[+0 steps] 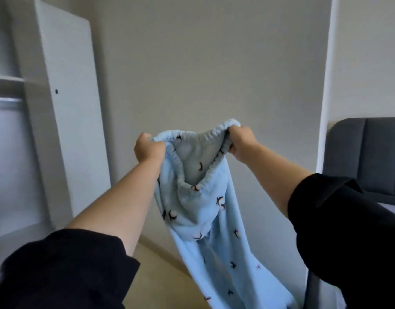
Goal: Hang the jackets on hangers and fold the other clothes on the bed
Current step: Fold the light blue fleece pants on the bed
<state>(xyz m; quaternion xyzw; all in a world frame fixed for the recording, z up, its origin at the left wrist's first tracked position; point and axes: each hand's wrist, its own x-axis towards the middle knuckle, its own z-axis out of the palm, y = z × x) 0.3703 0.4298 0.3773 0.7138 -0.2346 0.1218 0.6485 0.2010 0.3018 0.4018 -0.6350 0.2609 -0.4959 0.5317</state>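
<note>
A pair of light blue fleece trousers (216, 230) with small dark penguin prints hangs in the air in front of me. My left hand (148, 149) grips the elastic waistband at its left side. My right hand (241, 141) grips the waistband at its right side, a little higher. The waistband is held spread apart, so the pale inside shows. The legs drop down out of the bottom of the view. Both my arms are stretched forward, with black sleeves pushed up past the forearms.
An open white wardrobe (65, 108) stands at the left with a shelf and a metal hanging rail (6, 100). A dark grey bed headboard (366, 157) is at the right, behind a white wall edge. Light wooden floor (156, 275) lies below.
</note>
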